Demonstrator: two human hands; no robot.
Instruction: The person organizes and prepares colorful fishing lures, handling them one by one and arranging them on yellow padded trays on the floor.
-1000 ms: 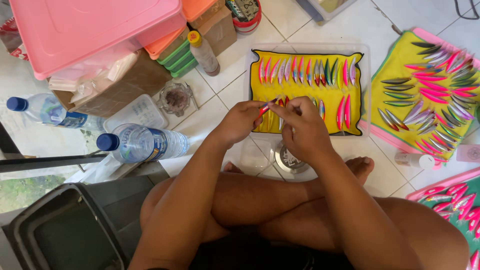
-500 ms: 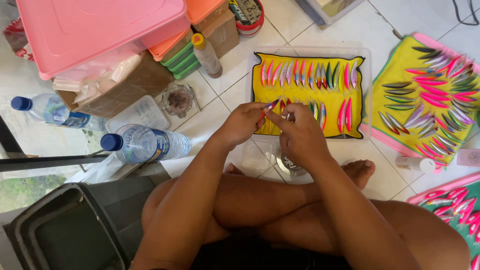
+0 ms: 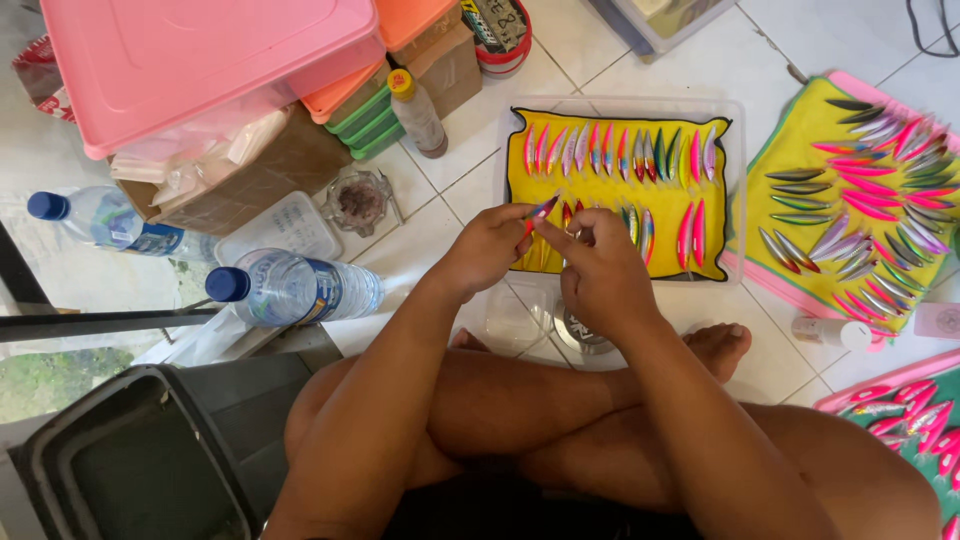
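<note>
I sit cross-legged on a tiled floor. My left hand (image 3: 482, 250) pinches a small red and purple fishing lure (image 3: 540, 211) by its lower end. My right hand (image 3: 598, 270) meets it at the lure's tip, fingers closed around something tiny that I cannot make out. Both hands hover over the near edge of a clear tray (image 3: 737, 190) lined with yellow cloth, where several colourful lures (image 3: 620, 150) lie in rows.
A yellow mat (image 3: 800, 130) with several more lures lies to the right, and a green mat (image 3: 910, 410) at the lower right. Two water bottles (image 3: 300, 288) lie at the left beside pink-lidded boxes (image 3: 200, 60), a small glass dish (image 3: 353, 200) and a dark bin (image 3: 130, 470).
The lure has tipped from nearly level to pointing up and right. My right hand has slid a little toward its tip. The view has shifted slightly.
</note>
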